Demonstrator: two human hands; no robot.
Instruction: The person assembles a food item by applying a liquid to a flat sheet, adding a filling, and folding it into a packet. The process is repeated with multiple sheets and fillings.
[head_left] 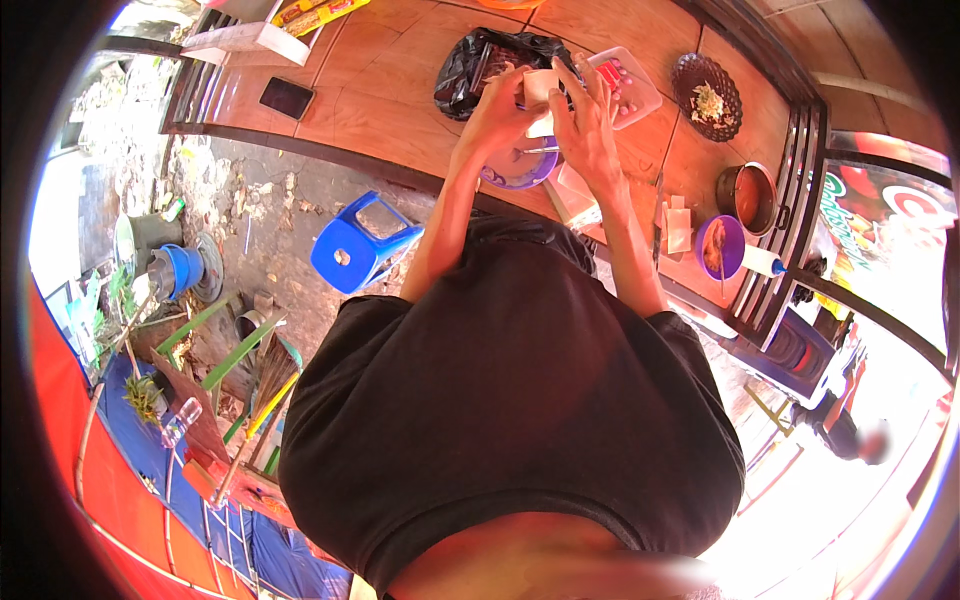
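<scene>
Both my hands are raised over the tiled table (380,85), close together. My left hand (498,112) and my right hand (585,112) pinch a small pale piece (541,88) between their fingers. It looks thin and folded, but its exact kind is unclear. Just below them sits a purple bowl (515,180) with a pale mixture and a spoon, partly covered by my right hand. Behind my left hand lies an open black plastic bag (455,75). Beside my right hand is a pale tray (645,98) holding a red packet and small pinkish pieces.
A brown woven basket (683,78) holds pale shreds. Toward the right edge stand a pot (733,178), another purple bowl (741,240) with filling, and a white bottle (760,261). Pale flat squares (678,228) lie nearby. A phone (287,97) rests left; a blue stool (345,250) stands below.
</scene>
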